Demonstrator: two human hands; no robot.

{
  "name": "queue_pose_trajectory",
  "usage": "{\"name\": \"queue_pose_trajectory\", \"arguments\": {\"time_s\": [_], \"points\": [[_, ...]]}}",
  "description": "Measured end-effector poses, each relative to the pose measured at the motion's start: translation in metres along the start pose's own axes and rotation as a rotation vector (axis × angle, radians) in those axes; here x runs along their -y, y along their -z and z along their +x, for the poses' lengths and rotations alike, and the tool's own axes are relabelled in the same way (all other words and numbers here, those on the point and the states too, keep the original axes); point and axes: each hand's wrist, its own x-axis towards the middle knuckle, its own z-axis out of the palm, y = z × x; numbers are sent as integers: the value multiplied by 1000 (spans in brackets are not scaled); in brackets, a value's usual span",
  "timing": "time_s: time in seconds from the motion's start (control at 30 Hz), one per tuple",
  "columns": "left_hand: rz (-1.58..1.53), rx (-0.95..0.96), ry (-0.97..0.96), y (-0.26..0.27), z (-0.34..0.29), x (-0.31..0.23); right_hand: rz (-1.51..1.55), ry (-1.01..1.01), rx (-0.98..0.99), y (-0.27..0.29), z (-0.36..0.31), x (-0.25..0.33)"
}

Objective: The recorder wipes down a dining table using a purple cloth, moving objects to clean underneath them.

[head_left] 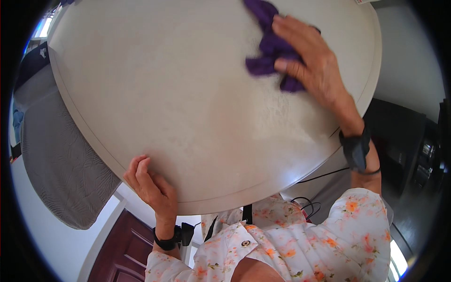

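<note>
My right hand [312, 61] presses a crumpled purple cloth [277, 47] against the pale round table [164, 84], on its far right part. The thumb and fingers lie over the cloth, and its folds stick out to the left and below. Slight blur softens the hand and cloth. At the table's near left edge rests my left hand [152, 188], its fingers loosely bent and apart, with nothing in them. Damp-looking streaks show on the tabletop just below the cloth.
A grey quilted cover [66, 150] lies left of the table. To the right stands a black appliance [394, 141] with shiny knobs. Black cables [307, 204] hang below the table's near edge. A dark red panelled door [120, 249] shows at the lower left.
</note>
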Motion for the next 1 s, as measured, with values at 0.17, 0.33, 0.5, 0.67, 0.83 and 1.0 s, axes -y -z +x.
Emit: {"name": "queue_pose_trajectory", "arguments": {"time_s": [0.17,0.33,0.5,0.67,0.83,1.0], "points": [[-33,-61,-35,-5,11,-18,160,-28,169,24,-46,72],[-27,-105,-86,-4,20,-34,223,-76,261,48,-78,107],[4,-159,-123,3,24,-44,60,-178,71,48,-74,66],[4,-187,-131,1,31,-59,35,-533,-252,76,-62,-51],[27,-209,-146,4,35,-73,18,-569,-328,81,-56,-66],[98,-252,-180,6,38,-79,31,-411,-225,72,-84,6]]}}
